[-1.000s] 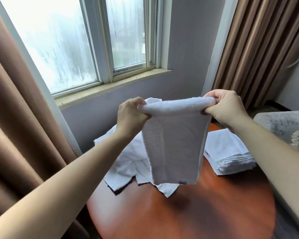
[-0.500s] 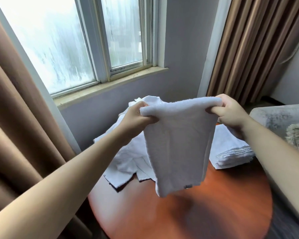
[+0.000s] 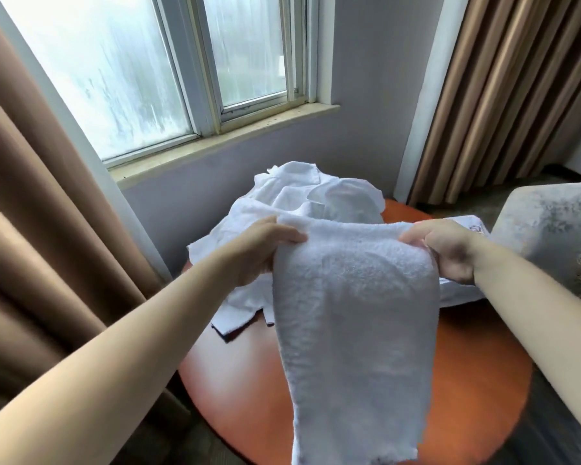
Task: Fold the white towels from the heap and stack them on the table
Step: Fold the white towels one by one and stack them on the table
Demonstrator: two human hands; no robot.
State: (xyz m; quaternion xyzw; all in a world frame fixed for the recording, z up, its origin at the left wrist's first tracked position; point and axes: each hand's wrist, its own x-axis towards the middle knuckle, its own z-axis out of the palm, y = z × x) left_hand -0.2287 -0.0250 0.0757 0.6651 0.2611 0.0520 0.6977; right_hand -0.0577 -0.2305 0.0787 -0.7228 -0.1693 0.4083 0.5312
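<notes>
Hanging above the middle of the round orange-brown table, a white towel is held up by its top edge w/ both hands, and its length drops toward the table's near rim (the lower end reaches the bottom of the view, so can't tell whether it touches the wood). The left hand grips the top left corner, fingers curled under the cloth and thumb pressed along the top. The right hand grips the top right corner, fingers bunched & curled tight round a fold of terry, back of the hand toward the camera. The top edge runs roughly level between the two hands, w/ the cloth bulging a little just below it. A heap of loose, crumpled white towels sits on the table's far-left part, behind the held towel & the left hand; a few corners spill toward the table's left rim. A stack of folded towels lies on the table's right side, mostly hidden behind the right hand & the held towel, so only its edges show. Beyond the table are a grey wall and a window w/ misted panes over a pale sill. A brown curtain hangs left of the table, and a striped tan curtain hangs beyond it to the right. A grey upholstered chair stands just right of the table; can't tell if they touch.
</notes>
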